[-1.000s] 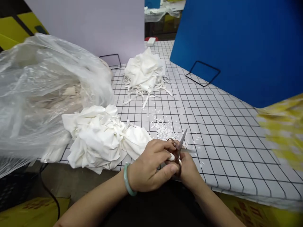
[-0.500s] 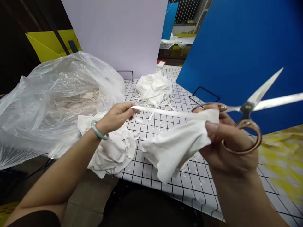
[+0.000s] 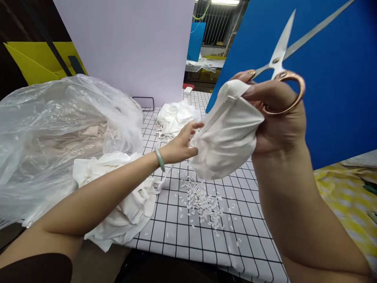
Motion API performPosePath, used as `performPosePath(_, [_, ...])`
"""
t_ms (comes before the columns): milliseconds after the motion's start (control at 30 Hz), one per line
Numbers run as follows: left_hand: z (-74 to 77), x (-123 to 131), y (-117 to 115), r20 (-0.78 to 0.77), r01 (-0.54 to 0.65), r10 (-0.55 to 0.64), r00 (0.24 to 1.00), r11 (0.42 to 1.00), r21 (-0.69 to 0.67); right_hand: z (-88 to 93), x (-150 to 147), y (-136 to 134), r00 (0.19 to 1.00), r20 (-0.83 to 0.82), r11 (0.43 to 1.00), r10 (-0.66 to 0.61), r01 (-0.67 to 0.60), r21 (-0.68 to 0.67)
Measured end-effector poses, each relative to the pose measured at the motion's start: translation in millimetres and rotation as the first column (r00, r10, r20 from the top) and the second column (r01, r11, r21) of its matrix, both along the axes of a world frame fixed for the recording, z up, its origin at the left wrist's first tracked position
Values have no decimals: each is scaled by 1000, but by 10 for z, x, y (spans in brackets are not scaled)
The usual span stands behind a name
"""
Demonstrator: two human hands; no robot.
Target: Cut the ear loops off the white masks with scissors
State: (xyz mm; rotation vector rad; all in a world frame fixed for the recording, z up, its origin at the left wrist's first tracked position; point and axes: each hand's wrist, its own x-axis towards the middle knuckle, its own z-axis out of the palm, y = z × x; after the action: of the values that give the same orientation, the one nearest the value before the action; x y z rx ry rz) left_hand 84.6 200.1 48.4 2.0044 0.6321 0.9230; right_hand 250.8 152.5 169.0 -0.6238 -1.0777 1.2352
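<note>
My right hand point(image 3: 277, 118) is raised over the table, pinching a white fabric piece point(image 3: 226, 141) with a seamed edge. Hooked on the same hand are scissors point(image 3: 283, 43) with copper-coloured handles, their blades spread and pointing up, away from the fabric. My left hand point(image 3: 182, 145), with a pale green bangle at the wrist, is open beside the fabric's left edge, fingers apart. Whether its fingertips touch the cloth I cannot tell. Below the fabric, many small white clippings point(image 3: 204, 204) lie scattered on the grid-patterned tablecloth point(image 3: 188, 243).
A heap of white fabric pieces point(image 3: 132, 208) lies under my left forearm. Another white heap point(image 3: 176, 118) sits farther back. A clear plastic bag point(image 3: 59, 114) with pale contents fills the left side. A lilac panel point(image 3: 126, 47) and a blue panel point(image 3: 332, 86) stand behind; yellow checked cloth point(image 3: 338, 196) is at right.
My left hand has let go of the fabric's stretched edge and moved right, its fingers opening. My right hand has lifted the fabric and scissors. The clippings are now more exposed.
</note>
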Motion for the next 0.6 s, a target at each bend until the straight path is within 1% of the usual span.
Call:
performPosePath(33, [-64, 93, 39, 35, -120, 117, 992, 989, 87, 66, 21, 6, 1000, 25, 998, -13, 11, 64])
performPosePath(67, [-135, 179, 75, 75, -237, 229, 971, 962, 135, 140, 54, 15, 996, 70, 987, -58, 47, 154])
performPosePath(100, [-200, 253, 108, 110, -340, 327, 939, 930, 137, 214, 102, 27, 985, 119, 964, -123, 90, 250])
performPosePath(133, [-249, 312, 141, 132, -424, 411, 902, 900, 97, 283, 164, 38, 968, 173, 937, -184, 120, 328])
performPosePath(167, [-272, 355, 173, 145, -488, 480, 865, 872, 23, 338, 237, 47, 948, 225, 917, -224, 127, 378])
performPosePath(200, [-264, 380, 202, 156, -533, 538, 829, 843, -74, 373, 316, 52, 934, 266, 910, -238, 119, 396])
performPosePath(233, [-224, 391, 225, 171, -556, 584, 794, 810, -186, 385, 397, 51, 929, 290, 917, -229, 106, 386])
performPosePath(267, [-157, 391, 239, 194, -547, 612, 767, 781, -303, 370, 476, 48, 933, 296, 932, -205, 94, 350])
performPosePath(300, [-71, 382, 240, 227, -499, 617, 753, 762, -413, 331, 550, 43, 941, 288, 950, -175, 85, 301])
performPosePath(333, [22, 370, 228, 272, -414, 594, 758, 758, -503, 273, 617, 41, 950, 275, 966, -147, 78, 246])
performPosePath(367, [110, 360, 204, 321, -305, 544, 775, 767, -565, 204, 677, 42, 958, 257, 978, -128, 79, 192])
performPosePath(400, [183, 356, 170, 365, -195, 475, 801, 783, -591, 136, 728, 50, 964, 239, 987, -116, 85, 137])
performPosePath(433, [231, 364, 129, 392, -106, 389, 834, 809, -578, 79, 770, 63, 969, 219, 991, -111, 92, 93])
performPosePath(467, [252, 386, 85, 387, -45, 292, 875, 844, -535, 42, 802, 80, 974, 199, 993, -109, 98, 67])
performPosePath(533, [215, 487, -4, 289, 40, 85, 953, 916, -400, 52, 837, 114, 978, 174, 992, -113, 101, 81])
performPosePath(567, [170, 566, -50, 223, 96, -21, 975, 939, -331, 101, 841, 125, 976, 179, 987, -127, 106, 122])
performPosePath(600, [119, 659, -99, 165, 170, -127, 978, 945, -280, 174, 839, 128, 968, 200, 977, -151, 115, 182])
